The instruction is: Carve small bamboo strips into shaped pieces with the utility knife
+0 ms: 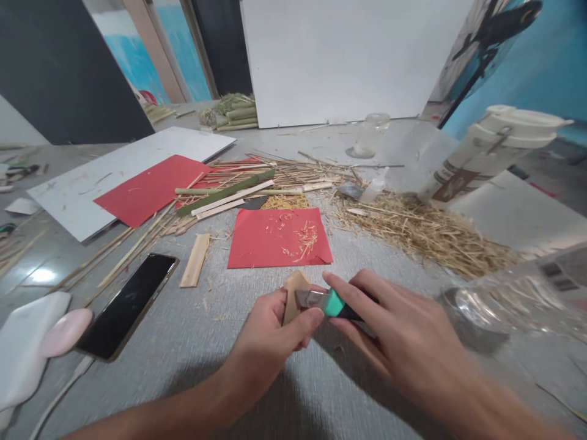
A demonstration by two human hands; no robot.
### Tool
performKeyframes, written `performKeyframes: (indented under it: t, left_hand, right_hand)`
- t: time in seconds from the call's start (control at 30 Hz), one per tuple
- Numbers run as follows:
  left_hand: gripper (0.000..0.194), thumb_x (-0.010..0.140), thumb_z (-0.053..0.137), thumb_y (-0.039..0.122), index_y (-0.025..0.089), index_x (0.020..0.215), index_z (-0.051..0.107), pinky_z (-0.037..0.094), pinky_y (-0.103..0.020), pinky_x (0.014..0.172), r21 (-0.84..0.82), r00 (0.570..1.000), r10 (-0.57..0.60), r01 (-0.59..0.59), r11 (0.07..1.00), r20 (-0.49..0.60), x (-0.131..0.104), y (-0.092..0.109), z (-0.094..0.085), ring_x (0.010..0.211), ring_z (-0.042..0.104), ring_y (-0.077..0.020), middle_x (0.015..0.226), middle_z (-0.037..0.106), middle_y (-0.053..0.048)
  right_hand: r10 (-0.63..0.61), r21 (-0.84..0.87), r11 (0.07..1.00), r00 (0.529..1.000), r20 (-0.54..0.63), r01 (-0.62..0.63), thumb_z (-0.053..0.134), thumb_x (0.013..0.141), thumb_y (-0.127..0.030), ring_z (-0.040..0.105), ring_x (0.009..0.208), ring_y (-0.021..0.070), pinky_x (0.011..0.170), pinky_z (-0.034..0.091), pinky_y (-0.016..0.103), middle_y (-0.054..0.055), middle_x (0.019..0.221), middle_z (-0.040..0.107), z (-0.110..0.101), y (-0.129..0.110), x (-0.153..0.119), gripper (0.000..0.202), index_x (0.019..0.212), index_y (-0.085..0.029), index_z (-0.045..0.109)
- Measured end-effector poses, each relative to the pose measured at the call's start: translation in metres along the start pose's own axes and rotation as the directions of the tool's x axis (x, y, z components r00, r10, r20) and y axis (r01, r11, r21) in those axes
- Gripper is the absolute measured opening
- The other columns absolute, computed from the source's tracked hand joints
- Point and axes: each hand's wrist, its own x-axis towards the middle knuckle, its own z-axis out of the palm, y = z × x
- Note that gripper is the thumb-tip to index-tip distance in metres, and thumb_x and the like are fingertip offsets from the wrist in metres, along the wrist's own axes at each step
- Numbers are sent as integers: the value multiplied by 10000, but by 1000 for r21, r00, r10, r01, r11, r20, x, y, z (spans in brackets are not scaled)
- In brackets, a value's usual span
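A small piece of tan wood (pixel 292 300) stands between the fingers of my left hand (pixel 274 330), whose thumb lies near a blade. My right hand (pixel 389 324) is closed around a cutter with a green part (pixel 334 302) and a dark handle. The cutter's metal blade (pixel 312 298) points left and meets the wood. Just beyond both hands, a red sheet (pixel 279 239) lies flat with pale curled shavings (pixel 307 240) on it. Left of that sheet is a flat wooden strip (pixel 195 261).
A phone (pixel 128 305) and a white device (pixel 27 348) lie at left. Straw (pixel 440 229), a clear bottle (pixel 518 299) and a lidded jar (pixel 490 156) are at right. Behind are thin sticks (pixel 257 174), a glass jar (pixel 371 134) and a white board (pixel 348 61).
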Motion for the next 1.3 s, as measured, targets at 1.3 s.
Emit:
performKeyframes:
  t: [1.3]
  left_hand:
    - [575,966,715,555,210,600,437,217,-280,523,-196,981,-46,8,980,-189,-14,-17,21,498,247,-79,499,338,68]
  right_hand:
    - [53,-120,991,998,-34,-57,415,1159,-406,700,707,222,604,506,365,40,885,706,18,-22,-4,348,1291,-153,613]
